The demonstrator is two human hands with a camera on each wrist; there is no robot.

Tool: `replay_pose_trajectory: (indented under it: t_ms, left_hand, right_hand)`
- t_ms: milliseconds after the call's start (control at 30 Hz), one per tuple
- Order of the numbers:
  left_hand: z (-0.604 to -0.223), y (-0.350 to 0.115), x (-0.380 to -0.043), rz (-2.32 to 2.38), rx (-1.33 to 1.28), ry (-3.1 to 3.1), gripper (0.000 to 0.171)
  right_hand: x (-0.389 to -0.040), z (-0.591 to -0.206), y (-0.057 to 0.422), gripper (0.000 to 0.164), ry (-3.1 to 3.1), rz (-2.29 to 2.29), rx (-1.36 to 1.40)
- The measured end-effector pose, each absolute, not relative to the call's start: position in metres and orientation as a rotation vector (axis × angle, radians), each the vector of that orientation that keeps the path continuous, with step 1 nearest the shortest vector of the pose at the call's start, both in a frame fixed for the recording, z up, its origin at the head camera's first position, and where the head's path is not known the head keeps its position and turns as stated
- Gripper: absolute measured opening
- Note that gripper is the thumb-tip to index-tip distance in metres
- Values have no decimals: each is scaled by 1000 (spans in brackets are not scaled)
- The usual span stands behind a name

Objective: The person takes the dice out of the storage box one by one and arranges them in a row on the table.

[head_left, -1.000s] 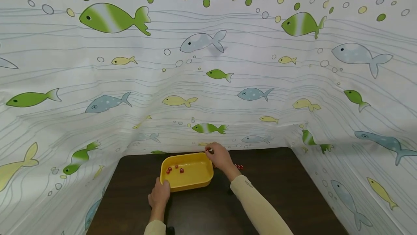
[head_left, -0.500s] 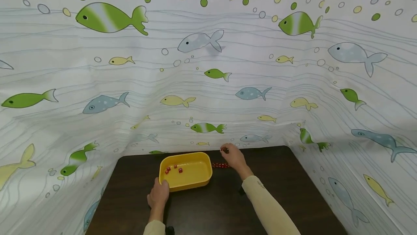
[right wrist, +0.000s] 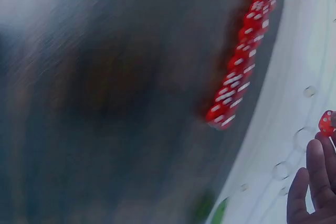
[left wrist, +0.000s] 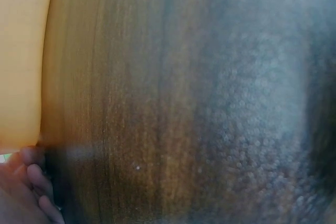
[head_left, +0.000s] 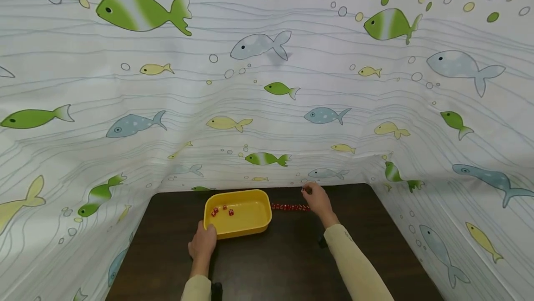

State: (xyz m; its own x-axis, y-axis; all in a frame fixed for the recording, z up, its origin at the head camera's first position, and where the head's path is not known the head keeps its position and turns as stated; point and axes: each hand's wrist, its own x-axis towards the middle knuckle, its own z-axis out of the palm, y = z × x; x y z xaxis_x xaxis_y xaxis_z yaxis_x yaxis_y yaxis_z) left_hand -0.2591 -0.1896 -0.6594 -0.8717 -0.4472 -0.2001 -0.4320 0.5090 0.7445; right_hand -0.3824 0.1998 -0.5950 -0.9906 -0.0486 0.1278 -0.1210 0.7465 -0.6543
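My left hand (head_left: 202, 241) grips the near left corner of a yellow plastic tray (head_left: 246, 233), thumb over the rim. In the left wrist view its curled fingers (left wrist: 39, 179) show under the tray's wall (left wrist: 21, 66). Several red dice with white pips (head_left: 231, 212) lie inside, toward the tray's left end. My right hand (head_left: 319, 201) pinches one red die (right wrist: 326, 123) between its fingertips, held above the table near the right end of a row of red dice (head_left: 288, 207). That row (right wrist: 241, 59) runs in a straight line from the tray's right side.
The dark brown wooden table (head_left: 267, 268) lies under everything. A white sheet printed with fish (head_left: 258, 73) hangs behind the table and along both its sides, close to the far edge where the dice row lies.
My right hand has moved from the tray's right rim rightward along the dice row, a die in its fingertips, uncovering the row. The left hand keeps its grip on the tray.
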Motion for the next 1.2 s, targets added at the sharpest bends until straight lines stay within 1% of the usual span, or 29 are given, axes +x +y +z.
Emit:
replay_pose_trajectory:
  t_ms: [67, 200, 400, 733, 1200]
  left_hand:
    - [-659, -189, -259, -1332, 797, -2715, 57]
    - [-660, -190, -260, -1334, 822, -2714, 58]
    - [-658, -191, -264, -1336, 837, -2713, 59]
    - [-659, -189, -263, -1340, 861, -2734, 62]
    - [-658, -190, -263, -1324, 847, -2741, 60]
  right_hand:
    - [-379, -599, 209, 31, -2853, 1055, 108]
    - [-376, -608, 226, 32, -2914, 1021, 30]
    - [-375, -615, 239, 29, -3007, 977, -41]
    - [-370, -626, 239, 24, -3111, 861, -71]
    - [-373, -636, 235, 26, -3182, 826, -68]
